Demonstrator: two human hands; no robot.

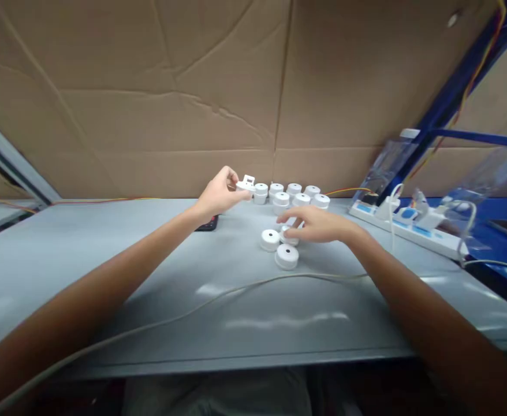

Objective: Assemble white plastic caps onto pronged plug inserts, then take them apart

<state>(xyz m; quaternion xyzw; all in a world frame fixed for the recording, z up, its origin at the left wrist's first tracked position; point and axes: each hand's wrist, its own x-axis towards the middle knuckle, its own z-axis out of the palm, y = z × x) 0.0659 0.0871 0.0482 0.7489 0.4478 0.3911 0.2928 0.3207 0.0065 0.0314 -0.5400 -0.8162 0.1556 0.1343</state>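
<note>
My left hand [219,193] pinches a white round piece with a square tab [246,183] above the table, close to the back rows. My right hand [316,224] has its thumb and fingers around a white round cap-like unit [289,235], partly hidden by the fingers. Beside that one stand two more, a left white unit [270,240] and a front white unit [287,257], each with a small dark spot on top. Further back, several like them are grouped in rows, among them a white unit [281,201].
A grey table [158,312] carries a loose cable [219,296] across its front. Behind my left wrist lies a dark object [207,223], mostly covered. On the right are a white power strip [413,230] with plugs and a blue frame [444,104]. Cardboard [171,115] stands behind.
</note>
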